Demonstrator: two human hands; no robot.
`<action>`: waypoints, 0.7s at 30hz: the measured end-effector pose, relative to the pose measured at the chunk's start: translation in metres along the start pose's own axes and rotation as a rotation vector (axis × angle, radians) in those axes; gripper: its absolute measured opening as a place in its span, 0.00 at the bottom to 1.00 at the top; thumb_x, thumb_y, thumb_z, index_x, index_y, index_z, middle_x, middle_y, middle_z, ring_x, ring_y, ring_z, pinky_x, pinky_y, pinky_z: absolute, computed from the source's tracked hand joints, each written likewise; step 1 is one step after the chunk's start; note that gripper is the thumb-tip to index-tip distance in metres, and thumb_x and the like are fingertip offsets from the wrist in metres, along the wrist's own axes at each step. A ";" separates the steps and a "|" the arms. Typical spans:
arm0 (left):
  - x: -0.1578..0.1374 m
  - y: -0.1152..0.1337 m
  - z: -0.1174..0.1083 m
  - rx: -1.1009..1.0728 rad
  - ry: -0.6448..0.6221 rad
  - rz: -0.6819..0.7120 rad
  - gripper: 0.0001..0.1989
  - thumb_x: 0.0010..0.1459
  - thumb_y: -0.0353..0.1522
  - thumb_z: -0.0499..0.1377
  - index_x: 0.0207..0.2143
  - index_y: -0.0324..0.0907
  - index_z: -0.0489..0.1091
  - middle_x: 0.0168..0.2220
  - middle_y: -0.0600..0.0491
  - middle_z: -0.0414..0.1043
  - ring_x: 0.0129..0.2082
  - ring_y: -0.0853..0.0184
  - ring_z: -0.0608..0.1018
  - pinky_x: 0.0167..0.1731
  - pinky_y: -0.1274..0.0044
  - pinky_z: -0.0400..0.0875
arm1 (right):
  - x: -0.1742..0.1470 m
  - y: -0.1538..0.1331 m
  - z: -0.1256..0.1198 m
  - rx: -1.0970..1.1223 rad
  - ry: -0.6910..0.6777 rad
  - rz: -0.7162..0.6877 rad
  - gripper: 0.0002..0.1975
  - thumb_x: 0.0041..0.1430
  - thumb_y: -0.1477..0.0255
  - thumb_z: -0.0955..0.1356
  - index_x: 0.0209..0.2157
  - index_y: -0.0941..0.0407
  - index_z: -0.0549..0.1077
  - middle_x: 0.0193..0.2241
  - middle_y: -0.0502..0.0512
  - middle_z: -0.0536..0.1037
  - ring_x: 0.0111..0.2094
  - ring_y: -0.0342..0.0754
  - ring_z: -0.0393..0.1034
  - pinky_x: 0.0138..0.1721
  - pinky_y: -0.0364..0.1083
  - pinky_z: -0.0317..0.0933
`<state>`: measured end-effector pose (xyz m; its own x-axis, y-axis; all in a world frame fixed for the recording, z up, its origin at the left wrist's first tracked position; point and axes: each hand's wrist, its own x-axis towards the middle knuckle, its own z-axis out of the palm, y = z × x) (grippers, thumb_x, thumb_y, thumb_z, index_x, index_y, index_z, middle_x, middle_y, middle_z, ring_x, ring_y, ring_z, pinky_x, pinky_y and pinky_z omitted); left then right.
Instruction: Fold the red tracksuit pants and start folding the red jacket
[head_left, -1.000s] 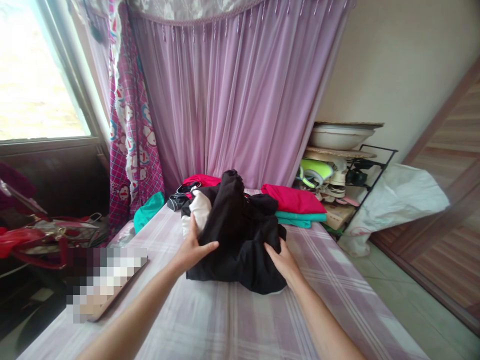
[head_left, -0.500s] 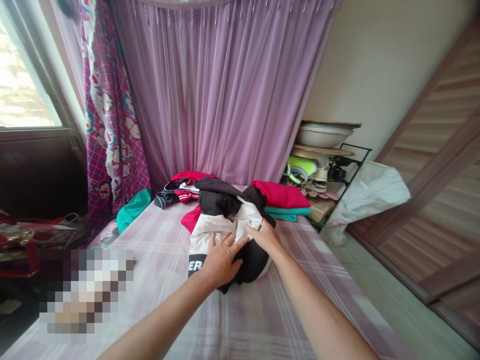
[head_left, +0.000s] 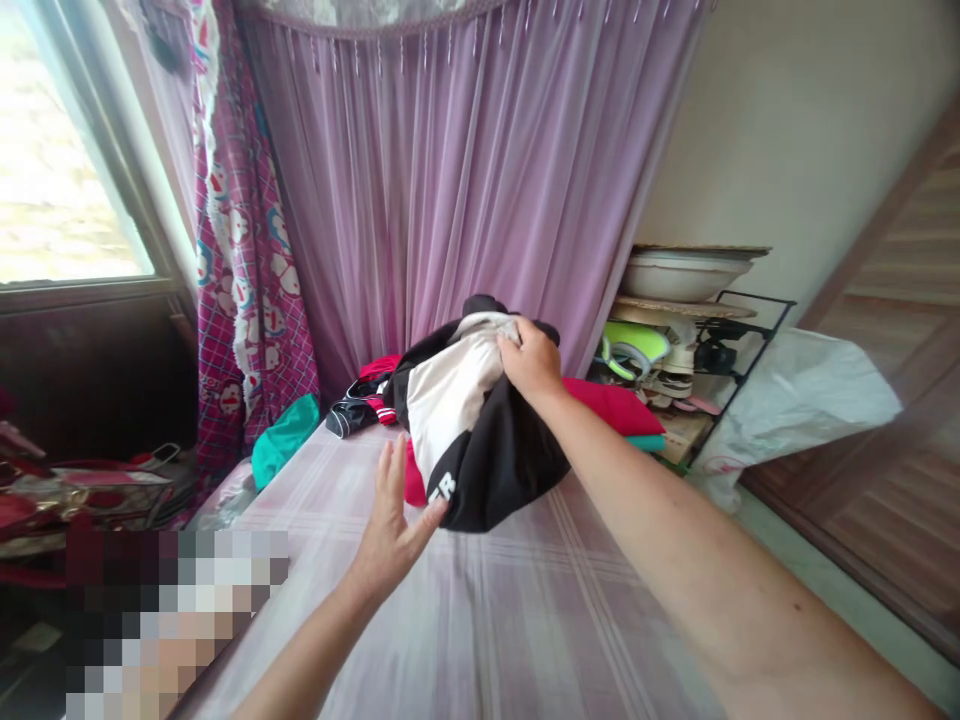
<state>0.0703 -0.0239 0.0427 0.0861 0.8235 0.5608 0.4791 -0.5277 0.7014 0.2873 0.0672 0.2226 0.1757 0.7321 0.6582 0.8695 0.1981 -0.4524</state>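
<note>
Black-and-white garment (head_left: 472, 420) hangs bunched from our right hand (head_left: 531, 362); our left hand (head_left: 390, 520), fingers spread and empty, should steady its lower edge above the checked sheet (head_left: 525, 600)

Black-and-white garment (head_left: 480, 430), pink-and-white plaid bedsheet (head_left: 540, 610), lilac curtain (head_left: 465, 180), red folded cloth (head_left: 611, 403)

Bare checked bed sheet (head_left: 525, 620) lies open below and behind the fingers of the left hand (head_left: 390, 525): free passage there. Just past its fingertips hangs the black-and-white garment (head_left: 480, 430), bunched in the right hand (head_left: 531, 358). Beyond the fingers, folded red clothes (head_left: 615, 405) and the lilac curtain (head_left: 465, 190) block the far end.
</note>
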 end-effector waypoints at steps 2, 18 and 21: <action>0.036 0.012 -0.009 0.011 -0.002 0.053 0.41 0.62 0.47 0.55 0.71 0.54 0.37 0.73 0.48 0.36 0.72 0.54 0.42 0.66 0.55 0.49 | 0.050 -0.009 0.004 -0.034 0.126 -0.070 0.19 0.63 0.68 0.60 0.53 0.55 0.71 0.45 0.59 0.78 0.47 0.57 0.71 0.48 0.53 0.64; 0.050 -0.099 0.015 0.592 -0.442 -0.210 0.55 0.48 0.49 0.66 0.71 0.49 0.40 0.72 0.37 0.37 0.70 0.45 0.48 0.61 0.46 0.51 | 0.080 0.081 0.119 -0.483 -0.296 0.017 0.29 0.61 0.66 0.65 0.63 0.53 0.61 0.64 0.69 0.59 0.62 0.63 0.56 0.56 0.64 0.54; 0.078 -0.084 0.032 0.714 -0.492 -0.224 0.46 0.51 0.42 0.66 0.69 0.49 0.49 0.70 0.39 0.49 0.69 0.45 0.54 0.61 0.44 0.46 | 0.026 0.092 0.112 -0.407 -0.253 -0.206 0.23 0.62 0.68 0.63 0.59 0.53 0.68 0.64 0.65 0.63 0.63 0.60 0.56 0.58 0.61 0.54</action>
<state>0.0650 0.0915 0.0141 0.2117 0.9743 0.0763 0.9449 -0.2240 0.2388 0.3207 0.1779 0.1308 -0.0916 0.8489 0.5205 0.9922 0.1222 -0.0248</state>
